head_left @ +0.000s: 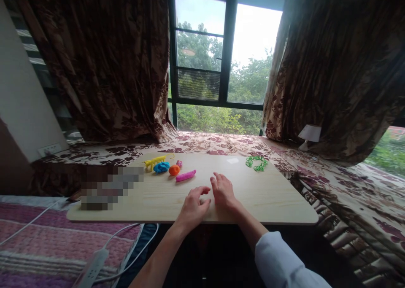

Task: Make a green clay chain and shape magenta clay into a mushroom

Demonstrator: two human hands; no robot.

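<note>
Near the front edge of the pale wooden table [262, 199], my left hand [193, 207] has its fingers curved, with a gap between thumb and fingertips and nothing visible in it. My right hand [223, 190] is close beside it, fingers stretched forward over the tabletop. Ahead and to the left lies a bright pink roll [186, 176] that looks like modelling clay. Beyond it are an orange ball-like lump [174, 170], a crumpled blue lump [161, 167], a yellow toy with leg-like parts [155, 161] and a small pink-red piece [179, 163].
A green looped ring [257, 163] lies at the table's back right, near a white patch [232, 160]. Something pixelated covers the left end. A white power strip [91, 267] with cables rests on the striped bedding [47, 237]. A small lamp [310, 134] stands on the window ledge.
</note>
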